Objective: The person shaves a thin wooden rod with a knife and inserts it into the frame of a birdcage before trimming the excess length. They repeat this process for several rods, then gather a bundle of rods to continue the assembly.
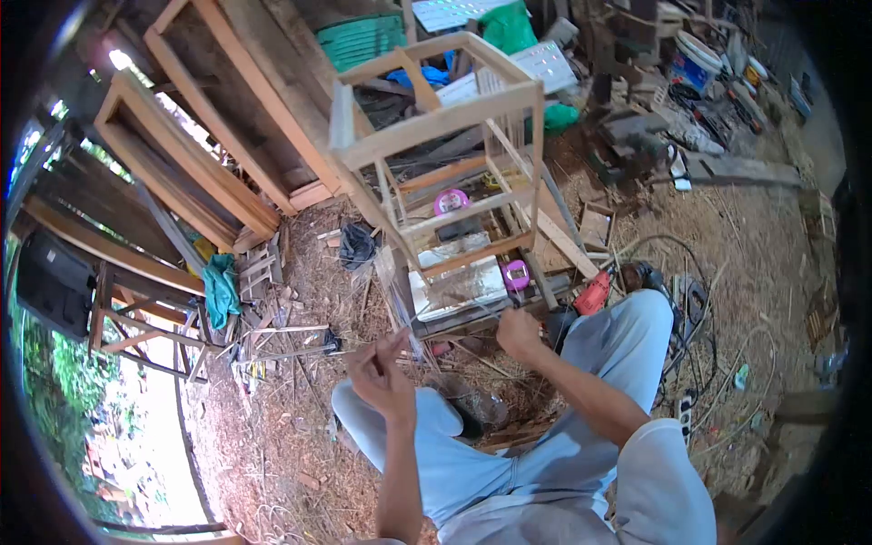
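Note:
My left hand [385, 383] is raised over my left knee. Its fingers are pinched together, with a thin clear strand [416, 346] at the fingertips. Closed in a fist, my right hand [521, 336] is near my right knee; what it grips is too small to make out. In front of both hands stands a bare wooden stool frame [436, 136] with thin clear strands hanging about it. Under the frame lies a pale board [459, 289]. A pink ring-shaped roll [516, 275] sits at its right edge, and a second pink roll [451, 202] is farther back.
A red power tool [595, 292] lies beside my right knee, with cables nearby. Wooden frames [173, 154] lean at the left. A black plastic bag [358, 246] and wood scraps lie on the shavings-covered ground. A white bucket [697, 64] stands at the back right.

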Action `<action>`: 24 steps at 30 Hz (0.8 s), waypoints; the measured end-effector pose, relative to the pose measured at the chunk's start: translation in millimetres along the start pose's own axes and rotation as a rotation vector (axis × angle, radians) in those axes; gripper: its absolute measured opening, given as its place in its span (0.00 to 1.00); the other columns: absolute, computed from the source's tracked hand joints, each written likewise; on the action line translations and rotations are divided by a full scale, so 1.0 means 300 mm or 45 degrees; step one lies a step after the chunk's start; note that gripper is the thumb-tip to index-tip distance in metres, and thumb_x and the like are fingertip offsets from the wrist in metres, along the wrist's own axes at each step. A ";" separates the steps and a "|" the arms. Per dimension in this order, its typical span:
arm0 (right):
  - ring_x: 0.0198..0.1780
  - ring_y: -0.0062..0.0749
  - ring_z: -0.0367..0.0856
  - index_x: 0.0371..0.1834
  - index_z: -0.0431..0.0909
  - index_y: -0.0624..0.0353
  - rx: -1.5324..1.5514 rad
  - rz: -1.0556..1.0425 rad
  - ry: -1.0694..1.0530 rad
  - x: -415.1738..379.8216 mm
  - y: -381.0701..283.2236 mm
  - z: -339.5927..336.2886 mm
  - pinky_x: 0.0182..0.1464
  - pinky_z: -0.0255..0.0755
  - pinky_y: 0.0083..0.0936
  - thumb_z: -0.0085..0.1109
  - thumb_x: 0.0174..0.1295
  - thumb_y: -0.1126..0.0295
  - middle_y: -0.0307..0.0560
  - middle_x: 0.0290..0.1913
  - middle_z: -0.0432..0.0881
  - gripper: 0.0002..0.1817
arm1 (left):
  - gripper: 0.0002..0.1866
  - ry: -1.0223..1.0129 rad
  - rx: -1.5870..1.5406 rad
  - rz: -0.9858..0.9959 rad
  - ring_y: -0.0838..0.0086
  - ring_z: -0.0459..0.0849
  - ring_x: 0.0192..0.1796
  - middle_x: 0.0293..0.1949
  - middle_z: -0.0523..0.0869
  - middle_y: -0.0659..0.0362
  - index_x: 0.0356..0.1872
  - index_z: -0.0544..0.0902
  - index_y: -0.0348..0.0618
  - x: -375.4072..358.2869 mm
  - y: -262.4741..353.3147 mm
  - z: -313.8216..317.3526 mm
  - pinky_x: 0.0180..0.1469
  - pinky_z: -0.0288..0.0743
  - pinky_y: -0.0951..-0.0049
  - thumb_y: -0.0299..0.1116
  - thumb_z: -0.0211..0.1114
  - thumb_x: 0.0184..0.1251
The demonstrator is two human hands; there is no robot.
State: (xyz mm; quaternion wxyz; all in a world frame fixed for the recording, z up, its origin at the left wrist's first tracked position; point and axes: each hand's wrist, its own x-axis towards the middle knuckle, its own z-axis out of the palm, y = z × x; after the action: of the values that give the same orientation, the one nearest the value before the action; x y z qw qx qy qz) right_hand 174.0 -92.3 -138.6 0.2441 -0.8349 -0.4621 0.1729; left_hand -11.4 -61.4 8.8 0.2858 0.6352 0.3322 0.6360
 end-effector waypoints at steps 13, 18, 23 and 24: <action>0.16 0.17 0.63 0.42 0.75 0.60 1.692 -0.176 -0.486 -0.168 -0.283 -0.324 0.19 0.58 0.16 0.57 0.63 0.54 0.36 0.20 0.69 0.19 | 0.07 0.033 -0.651 -0.989 0.74 0.82 0.32 0.34 0.83 0.57 0.38 0.76 0.43 -0.122 0.029 -0.061 0.34 0.75 0.73 0.33 0.63 0.64; 0.14 0.14 0.54 0.37 0.73 0.60 1.889 -0.127 -0.433 -0.173 -0.321 -0.476 0.15 0.48 0.17 0.58 0.61 0.53 0.35 0.19 0.67 0.19 | 0.09 -0.025 -0.930 -1.182 0.73 0.83 0.32 0.35 0.85 0.56 0.38 0.78 0.37 -0.108 0.130 -0.048 0.35 0.76 0.75 0.33 0.60 0.66; 0.13 0.16 0.57 0.34 0.70 0.57 2.028 0.058 -0.249 -0.130 -0.293 -0.576 0.14 0.50 0.18 0.57 0.63 0.56 0.33 0.16 0.65 0.16 | 0.11 -0.815 0.013 -0.411 0.67 0.82 0.40 0.39 0.84 0.54 0.45 0.78 0.38 -0.002 0.433 -0.137 0.47 0.74 0.68 0.31 0.60 0.64; 0.13 0.16 0.57 0.33 0.69 0.55 2.067 0.093 -0.231 -0.146 -0.295 -0.600 0.14 0.51 0.17 0.58 0.62 0.55 0.32 0.16 0.64 0.16 | 0.13 -0.646 0.282 0.172 0.63 0.81 0.42 0.40 0.83 0.53 0.46 0.78 0.40 0.004 0.462 -0.142 0.48 0.73 0.66 0.32 0.62 0.62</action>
State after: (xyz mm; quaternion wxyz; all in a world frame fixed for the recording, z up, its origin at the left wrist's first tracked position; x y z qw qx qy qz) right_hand 183.4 -134.3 62.1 0.7286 -0.3953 -0.1835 0.5284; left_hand -45.8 -148.3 119.8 0.2457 0.8222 0.2746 0.4339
